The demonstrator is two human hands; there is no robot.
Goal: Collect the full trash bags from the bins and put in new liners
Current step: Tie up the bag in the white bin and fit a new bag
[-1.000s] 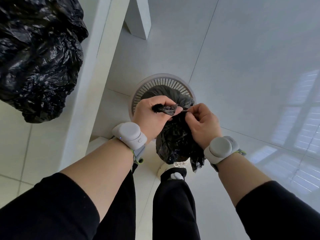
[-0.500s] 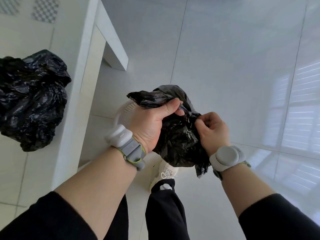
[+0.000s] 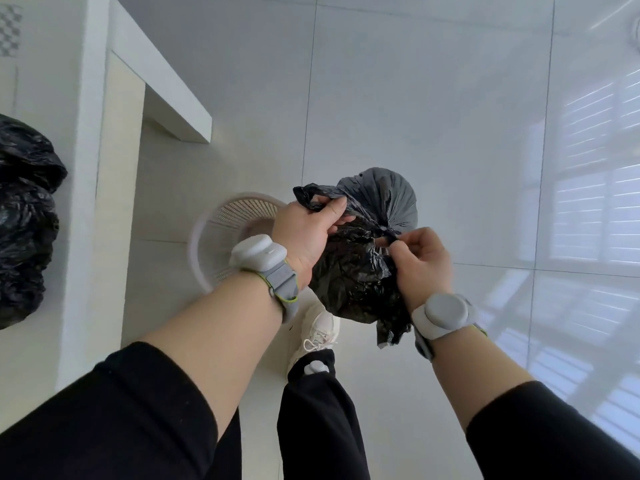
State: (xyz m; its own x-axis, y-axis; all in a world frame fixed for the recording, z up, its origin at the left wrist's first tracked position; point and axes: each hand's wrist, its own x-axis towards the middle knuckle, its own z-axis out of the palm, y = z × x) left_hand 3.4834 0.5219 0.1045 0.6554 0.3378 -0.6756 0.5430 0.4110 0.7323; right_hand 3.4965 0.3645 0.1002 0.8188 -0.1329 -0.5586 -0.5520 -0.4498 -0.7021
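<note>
since half a second earlier the small black trash bag (image 3: 360, 271) had been lifted clear of the white mesh bin (image 3: 225, 237), whose open top now showed. the left hand (image 3: 308, 233) was clenched on one twisted flap, and the right hand (image 3: 420, 261) pinched the knotted neck between thumb and fingers. a bigger black bag (image 3: 24, 220) lay far left beyond the white ledge (image 3: 104, 168). a white sneaker (image 3: 317, 332) stood below the bag.
</note>
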